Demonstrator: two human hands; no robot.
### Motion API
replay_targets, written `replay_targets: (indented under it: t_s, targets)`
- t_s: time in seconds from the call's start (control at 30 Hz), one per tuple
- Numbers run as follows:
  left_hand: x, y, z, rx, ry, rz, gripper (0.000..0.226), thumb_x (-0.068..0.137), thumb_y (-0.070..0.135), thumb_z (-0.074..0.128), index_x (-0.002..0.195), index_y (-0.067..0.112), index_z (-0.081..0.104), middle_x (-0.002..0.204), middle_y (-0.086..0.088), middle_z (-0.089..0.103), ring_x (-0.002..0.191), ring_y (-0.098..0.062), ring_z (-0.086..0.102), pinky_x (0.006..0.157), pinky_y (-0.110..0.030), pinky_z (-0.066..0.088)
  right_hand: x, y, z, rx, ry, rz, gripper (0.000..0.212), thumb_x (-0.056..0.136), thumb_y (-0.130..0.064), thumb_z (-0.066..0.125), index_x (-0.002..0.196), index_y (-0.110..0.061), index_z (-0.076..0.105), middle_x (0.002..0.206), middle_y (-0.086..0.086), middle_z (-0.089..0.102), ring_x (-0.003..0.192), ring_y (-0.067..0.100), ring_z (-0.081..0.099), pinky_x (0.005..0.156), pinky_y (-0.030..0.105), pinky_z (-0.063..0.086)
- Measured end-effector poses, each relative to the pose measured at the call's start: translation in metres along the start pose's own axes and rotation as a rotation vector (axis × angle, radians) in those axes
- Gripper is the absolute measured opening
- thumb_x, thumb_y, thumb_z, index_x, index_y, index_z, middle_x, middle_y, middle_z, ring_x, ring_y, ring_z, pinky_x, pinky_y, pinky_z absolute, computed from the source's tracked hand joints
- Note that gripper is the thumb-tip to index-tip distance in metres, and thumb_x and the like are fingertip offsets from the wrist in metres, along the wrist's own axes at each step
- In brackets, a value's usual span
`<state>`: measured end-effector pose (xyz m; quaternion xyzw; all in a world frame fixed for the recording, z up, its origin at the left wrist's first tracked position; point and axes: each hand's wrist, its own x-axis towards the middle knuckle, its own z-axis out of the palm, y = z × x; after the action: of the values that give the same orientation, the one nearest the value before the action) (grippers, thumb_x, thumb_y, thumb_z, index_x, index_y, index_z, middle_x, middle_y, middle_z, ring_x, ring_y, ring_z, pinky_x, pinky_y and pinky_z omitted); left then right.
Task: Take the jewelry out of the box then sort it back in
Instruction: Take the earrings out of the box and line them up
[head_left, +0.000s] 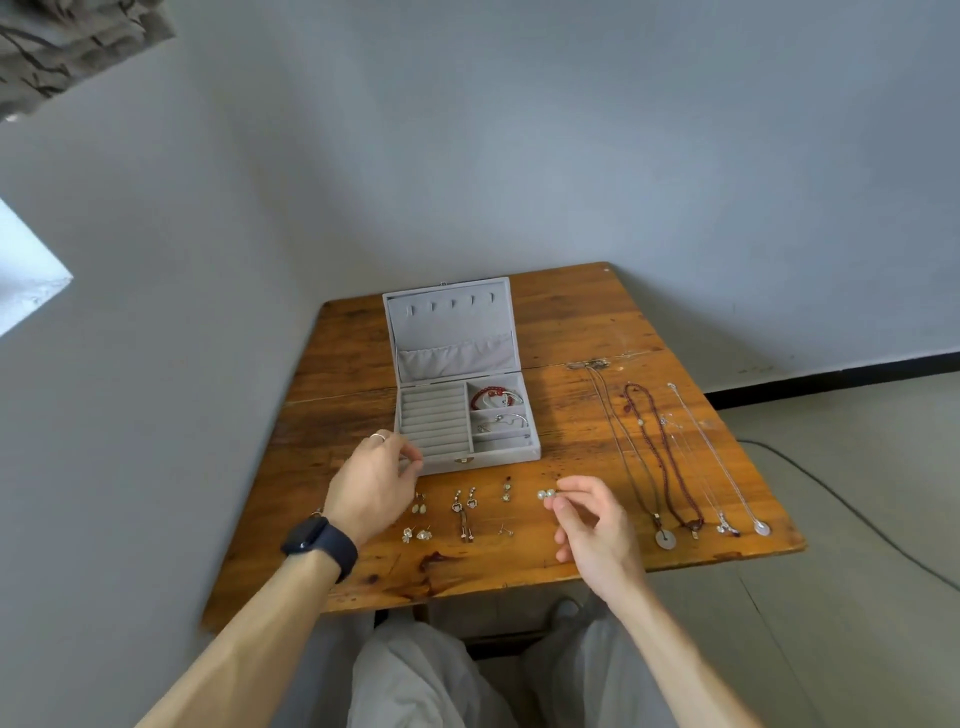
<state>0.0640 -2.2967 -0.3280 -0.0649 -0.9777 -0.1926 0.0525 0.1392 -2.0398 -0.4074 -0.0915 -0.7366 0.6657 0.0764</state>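
The right hand (597, 525) pinches two pearl earrings (546, 494) over the table (571, 322), while the left hand (374, 483) curls its fingers at the jewelry box (457, 462) corner, and I cannot tell if it holds anything.

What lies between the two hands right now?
In the head view, three earring pairs: long dangling ones, a small pair and studs, between left hand and right hand, pinching pearl earrings.

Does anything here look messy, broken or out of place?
Nothing is spilled or broken. The earrings and necklaces lie in tidy rows on the wooden table. Only the table looks worn: a dark stain marks its near edge. Bracelets sit in the open jewelry box.
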Motion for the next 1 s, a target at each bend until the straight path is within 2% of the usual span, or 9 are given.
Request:
replay_targets:
  t_s: [0.17,0.27,0.4,0.5,0.67,0.83,1.0]
  targets:
    - [-0.04,0.043,0.029,-0.099,0.003,0.178,0.011,0.094,0.036,0.061,0.102,0.032,0.066,0.109,0.015,0.058,0.101,-0.004,0.053,0.08,-0.024,0.053,-0.011,-0.002,-0.007,-0.032,0.002,-0.044,0.015,0.096,-0.017,0.064,0.106,-0.029,0.065,0.1,-0.017,0.075,0.067,0.013,0.07,0.058,0.024,0.056]
    - [-0.046,0.063,0.048,-0.07,0.002,0.196,0.013,0.093,0.038,0.06,0.101,0.033,0.069,0.114,0.015,0.058,0.105,-0.007,0.052,0.084,-0.028,0.052,-0.021,0.002,-0.016,-0.168,0.023,-0.109,0.015,0.096,-0.02,0.064,0.102,-0.033,0.067,0.094,-0.023,0.074,0.075,0.005,0.071,0.066,0.016,0.054]
    - [-0.044,0.075,0.068,0.009,-0.062,0.195,0.018,0.095,0.041,0.056,0.104,0.034,0.07,0.126,0.012,0.056,0.116,-0.011,0.048,0.095,-0.03,0.044,-0.022,0.002,-0.03,-0.411,0.054,-0.224,0.013,0.093,-0.016,0.068,0.097,-0.028,0.071,0.09,-0.022,0.073,0.089,-0.005,0.066,0.075,0.004,0.045]
    - [-0.042,0.082,0.078,0.039,-0.097,0.198,0.018,0.095,0.042,0.057,0.104,0.034,0.071,0.13,0.012,0.055,0.119,-0.012,0.047,0.098,-0.032,0.042,-0.015,0.002,-0.034,-0.583,0.028,-0.283,0.011,0.092,-0.017,0.069,0.095,-0.027,0.073,0.094,-0.02,0.068,0.089,-0.001,0.061,0.075,0.008,0.041]
    - [-0.041,0.088,0.085,0.036,-0.146,0.188,0.017,0.093,0.041,0.059,0.101,0.035,0.073,0.13,0.015,0.054,0.119,-0.012,0.045,0.105,-0.039,0.039,-0.006,0.009,-0.03,-0.712,-0.068,-0.221,0.009,0.093,-0.031,0.067,0.097,-0.037,0.072,0.099,-0.019,0.059,0.088,0.004,0.056,0.071,0.022,0.047]
    - [-0.043,0.087,0.087,0.021,-0.125,0.177,0.017,0.092,0.043,0.06,0.1,0.039,0.074,0.13,0.015,0.053,0.12,-0.012,0.044,0.107,-0.042,0.037,-0.004,0.016,-0.028,-0.731,-0.084,-0.219,0.007,0.092,-0.037,0.068,0.096,-0.04,0.072,0.097,-0.022,0.056,0.091,0.003,0.052,0.069,0.019,0.044]
    - [-0.04,0.087,0.086,0.034,-0.124,0.208,0.016,0.092,0.044,0.062,0.102,0.04,0.074,0.134,0.016,0.051,0.124,-0.012,0.041,0.104,-0.036,0.033,0.0,0.013,-0.026,-0.732,-0.095,-0.165,0.008,0.091,-0.039,0.068,0.097,-0.041,0.074,0.095,-0.023,0.056,0.091,0.001,0.052,0.064,0.015,0.037]
